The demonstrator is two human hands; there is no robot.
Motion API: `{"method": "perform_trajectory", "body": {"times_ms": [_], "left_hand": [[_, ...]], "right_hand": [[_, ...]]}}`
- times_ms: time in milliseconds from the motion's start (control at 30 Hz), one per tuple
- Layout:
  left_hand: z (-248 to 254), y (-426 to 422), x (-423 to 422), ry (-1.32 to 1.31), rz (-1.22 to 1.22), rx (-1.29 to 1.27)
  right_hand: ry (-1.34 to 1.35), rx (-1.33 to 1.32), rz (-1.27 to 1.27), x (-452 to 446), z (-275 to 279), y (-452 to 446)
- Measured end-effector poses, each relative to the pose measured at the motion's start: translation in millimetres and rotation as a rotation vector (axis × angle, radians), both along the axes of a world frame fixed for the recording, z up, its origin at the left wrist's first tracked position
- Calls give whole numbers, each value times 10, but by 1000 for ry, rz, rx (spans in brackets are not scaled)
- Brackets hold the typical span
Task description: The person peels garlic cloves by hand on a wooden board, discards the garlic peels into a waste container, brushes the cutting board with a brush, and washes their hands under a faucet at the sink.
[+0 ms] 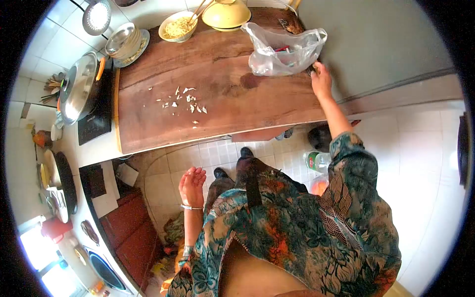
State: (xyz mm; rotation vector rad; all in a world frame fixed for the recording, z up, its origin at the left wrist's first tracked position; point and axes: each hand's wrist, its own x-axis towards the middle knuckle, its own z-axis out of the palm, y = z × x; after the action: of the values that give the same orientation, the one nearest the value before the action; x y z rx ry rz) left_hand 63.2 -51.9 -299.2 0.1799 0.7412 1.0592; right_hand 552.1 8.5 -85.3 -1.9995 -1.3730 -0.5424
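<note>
My right hand [322, 81] is at the right end of the wooden counter, beside a clear plastic bag [284, 57]. Its fingers are closed around something small and dark that I cannot make out. Inside the bag a red item shows through the film. My left hand [192, 187] hangs in front of the counter's near edge, palm up, with loosely curled fingers and nothing in it. Small white pieces [190, 101] lie scattered on the wooden board [217, 89], left of the middle.
At the back stand a bowl of shredded food [178, 28] with chopsticks and a yellow bowl [226, 15]. Stacked bowls [123, 42] and a lidded wok [81, 89] are on the left. A grey surface [376, 44] adjoins the right end. A plastic bottle [316, 161] is on the floor.
</note>
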Motion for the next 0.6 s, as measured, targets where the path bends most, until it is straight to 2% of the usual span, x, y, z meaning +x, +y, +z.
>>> {"method": "perform_trajectory", "body": {"times_ms": [67, 100, 133, 167, 233, 333, 367, 400, 433, 467, 500, 533, 567, 600], "left_hand": [[-84, -118, -293, -21, 46, -1], [-22, -118, -289, -52, 61, -2], [59, -135, -284, -86, 75, -7], [17, -627, -215, -7, 211, -154], [99, -603, -255, 26, 221, -141], [157, -580, -296, 59, 235, -130], [149, -578, -302, 69, 242, -128], [155, -585, -276, 46, 229, -122], [161, -565, -291, 30, 226, -118], [152, -540, -317, 19, 225, -111], [134, -516, -326, 42, 221, -105], [122, -478, -315, 50, 228, -87], [143, -443, -319, 50, 223, -77], [149, -380, -292, 50, 212, -61]], "right_hand": [[-26, -43, -55, -431, 194, 34], [-134, -100, -114, -371, 317, 65], [-116, -138, -107, -303, 457, 60], [-47, -342, 48, -184, -124, 608], [39, -406, 165, -357, -19, 587], [-89, -347, 89, -194, -137, 592], [-42, -431, -66, -197, -114, 568], [-36, -407, -46, -238, -42, 481], [57, -357, 119, -230, 33, 491], [7, -236, 217, -128, -25, 493], [43, -274, 224, 87, -110, 556], [202, -277, 119, 180, -142, 557], [185, -23, 289, -70, -77, 457], [196, 39, 239, -9, -129, 434]]}}
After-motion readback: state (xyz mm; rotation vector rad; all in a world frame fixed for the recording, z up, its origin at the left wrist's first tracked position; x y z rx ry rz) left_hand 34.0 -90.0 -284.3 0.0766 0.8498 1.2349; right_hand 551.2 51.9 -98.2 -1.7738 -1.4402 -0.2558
